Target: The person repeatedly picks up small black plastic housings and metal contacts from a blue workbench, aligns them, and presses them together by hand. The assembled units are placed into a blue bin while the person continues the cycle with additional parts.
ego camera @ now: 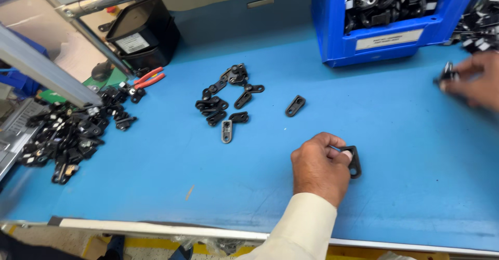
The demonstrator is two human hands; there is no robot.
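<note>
Left hand (pixel 319 166) grip pinches a flat black slotted bracket (pixel 354 161) against the smooth blue worktop (pixel 156 177). Right hand (pixel 475 81), blurred, grip clasps a small black part (pixel 447 74), well apart.

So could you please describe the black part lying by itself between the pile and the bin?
On the blue table, look right of the middle pile of black parts. One flat oval link lies there alone, slanted, touching nothing, well above the left hand.
</note>
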